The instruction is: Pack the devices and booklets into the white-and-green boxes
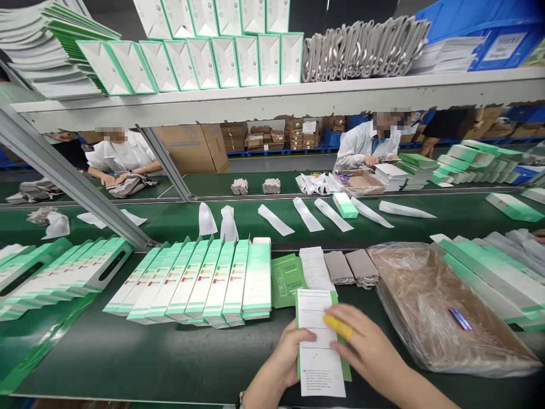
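Observation:
A white printed leaflet (319,363) lies over a green booklet (298,301), both held above the near bench. My left hand (289,352) grips them at the left edge, its thumb on top of the leaflet. At the right edge, my right hand (361,341) touches the leaflet; its fingers are spread and slightly blurred, and one wears a yellow cover. Just beyond are more green booklets (286,278), white leaflets (314,267) and folded grey cloth items (361,267). A row of green-and-white boxes (196,278) stands to the left.
A plastic-lined tray (417,307) with purple batteries (460,319) is at the right. White sleeves (275,220) lie on the green conveyor (187,218). Overhead, a shelf (264,102) holds boxes and grey cloths. Two people sit across the line. A slanted metal post (76,176) stands left.

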The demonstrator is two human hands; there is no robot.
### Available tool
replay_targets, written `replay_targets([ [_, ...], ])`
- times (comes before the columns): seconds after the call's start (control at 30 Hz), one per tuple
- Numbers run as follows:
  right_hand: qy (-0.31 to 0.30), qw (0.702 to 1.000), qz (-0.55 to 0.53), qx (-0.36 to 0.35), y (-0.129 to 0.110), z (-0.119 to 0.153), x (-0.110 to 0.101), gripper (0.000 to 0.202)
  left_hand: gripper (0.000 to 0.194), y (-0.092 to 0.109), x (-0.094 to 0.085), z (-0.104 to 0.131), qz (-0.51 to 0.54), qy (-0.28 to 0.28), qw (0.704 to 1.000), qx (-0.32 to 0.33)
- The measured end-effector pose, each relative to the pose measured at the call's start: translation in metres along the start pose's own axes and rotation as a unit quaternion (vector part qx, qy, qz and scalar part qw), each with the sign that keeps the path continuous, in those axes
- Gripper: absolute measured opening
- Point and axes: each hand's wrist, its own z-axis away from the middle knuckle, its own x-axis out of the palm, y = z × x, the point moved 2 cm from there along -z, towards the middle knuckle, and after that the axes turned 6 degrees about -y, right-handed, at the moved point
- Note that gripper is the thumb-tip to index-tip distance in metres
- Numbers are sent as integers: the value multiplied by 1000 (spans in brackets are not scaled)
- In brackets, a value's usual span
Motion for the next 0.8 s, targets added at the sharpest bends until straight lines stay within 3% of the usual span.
replay_targets([
  [0.1,-10,998,48,45,17,-18,2,52,44,5,5,4,-38,-11,999,-14],
  [0.23,-66,996,18,52,24,-28,14,46,35,11,5,5,-41,-22,999,-22],
  [0.33,-70,995,-20,73,36,-28,10,41,32,13,0,4,-31,-26,999,-23],
  [0.5,-103,952,30,288,99,-42,-5,37,33,9,-8,2,-17,-29,999,-35],
  [0.57,-123,934,50,332,122,-51,-2,40,32,7,-10,2,-18,-32,998,-46],
  [0.67,-143,928,47,340,139,-59,9,48,33,3,-12,3,-20,-25,998,-61],
  [0.8,-143,931,23,334,138,-57,23,54,33,-1,-17,4,-11,-11,998,-62],
])
